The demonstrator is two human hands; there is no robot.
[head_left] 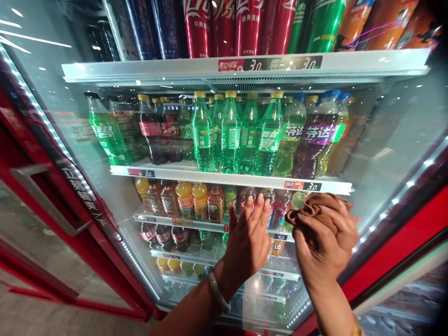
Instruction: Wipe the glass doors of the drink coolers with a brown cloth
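Note:
I face an open drinks fridge with its red door [45,205] swung out to the left. My left hand [249,238] is raised flat, fingers together and pointing up, in front of the third shelf [196,224], close to the small bottles there. A pale bangle [219,291] circles that wrist. My right hand [324,242] is closed around a crumpled brown cloth [315,207], held just under the right end of the second shelf rail [245,179].
Green soda bottles [231,133] and a purple-labelled bottle [315,140] stand on the second shelf. Tall cans [245,25] line the top shelf. Orange and brown small bottles [185,200] fill the third shelf. Lower shelves hold more bottles. A red frame [395,247] edges the right side.

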